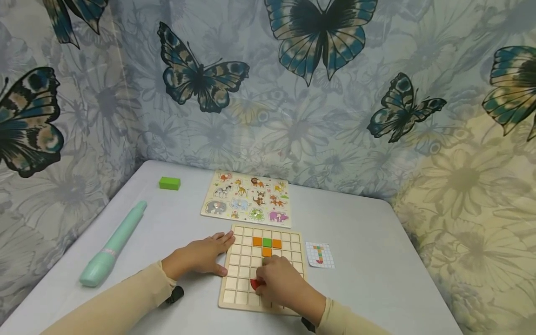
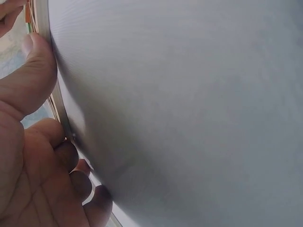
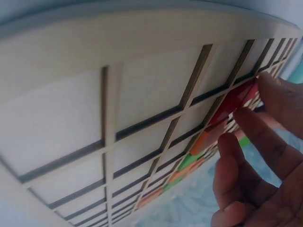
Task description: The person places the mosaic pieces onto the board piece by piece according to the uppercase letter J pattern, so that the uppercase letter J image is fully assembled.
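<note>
A wooden grid board (image 1: 223,298) lies on the table. My left hand (image 1: 201,255) rests along its left edge, fingers spread and thumb touching the rim. Over the lower middle of the board, my right hand (image 1: 284,281) pinches a red piece (image 3: 234,99) between thumb and index finger; it sits at the grid cells, partly hidden by the fingers. Towards the board's far side, a green square (image 1: 267,242) lies between two orange squares, with another orange square (image 1: 267,252) below it. Right of the board is a small pattern card (image 1: 320,255) with a coloured figure on a grid.
Behind the board lies an animal puzzle (image 1: 247,197). A green block (image 1: 169,183) stands at the far left, and a long mint-green object (image 1: 113,246) lies on the left side of the white table (image 1: 360,232). Butterfly-patterned cloth (image 1: 259,125) hangs behind.
</note>
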### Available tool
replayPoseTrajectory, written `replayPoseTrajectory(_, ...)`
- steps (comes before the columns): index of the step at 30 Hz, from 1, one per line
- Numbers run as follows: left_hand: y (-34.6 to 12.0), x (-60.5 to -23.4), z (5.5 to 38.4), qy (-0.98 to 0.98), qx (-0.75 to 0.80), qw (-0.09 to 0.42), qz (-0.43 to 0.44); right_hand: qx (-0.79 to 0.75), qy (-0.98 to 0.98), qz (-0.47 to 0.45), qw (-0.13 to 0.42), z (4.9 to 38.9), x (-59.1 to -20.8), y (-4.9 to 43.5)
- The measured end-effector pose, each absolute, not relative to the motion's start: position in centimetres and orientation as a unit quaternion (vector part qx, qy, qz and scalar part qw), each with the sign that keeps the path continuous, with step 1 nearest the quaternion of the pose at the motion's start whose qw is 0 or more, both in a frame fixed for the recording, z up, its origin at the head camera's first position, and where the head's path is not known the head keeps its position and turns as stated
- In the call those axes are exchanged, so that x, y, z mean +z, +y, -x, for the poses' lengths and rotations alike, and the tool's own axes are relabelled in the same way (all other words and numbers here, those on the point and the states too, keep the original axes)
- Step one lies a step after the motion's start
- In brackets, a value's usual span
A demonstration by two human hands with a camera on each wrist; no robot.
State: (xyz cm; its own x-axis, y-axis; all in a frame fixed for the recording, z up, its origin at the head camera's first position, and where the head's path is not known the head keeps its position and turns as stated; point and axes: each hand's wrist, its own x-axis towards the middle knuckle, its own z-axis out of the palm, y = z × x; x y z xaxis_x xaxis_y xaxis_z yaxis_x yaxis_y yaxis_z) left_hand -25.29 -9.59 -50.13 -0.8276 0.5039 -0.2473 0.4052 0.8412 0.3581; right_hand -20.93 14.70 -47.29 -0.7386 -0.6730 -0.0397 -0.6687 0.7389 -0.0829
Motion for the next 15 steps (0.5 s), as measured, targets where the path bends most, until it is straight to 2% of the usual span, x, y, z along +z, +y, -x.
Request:
replayPoseTrajectory(10,-9.8,-50.2,25.4,0.935,0.174,0.194,-0.241,-0.139,0.945,0.295,0.029,20.2,-45.9,18.8)
replayPoseTrajectory(12,-9.9,-50.2,25.3,0.933,0.186,0.181,-0.249,-0.141,0.949,0.28,0.024,19.9,-45.5,19.8)
replayPoseTrajectory(15,-10.2,-49.3,24.7,0.937,0.209,0.135,-0.247,-0.134,0.962,0.239,-0.001,19.7,-44.9,21.2)
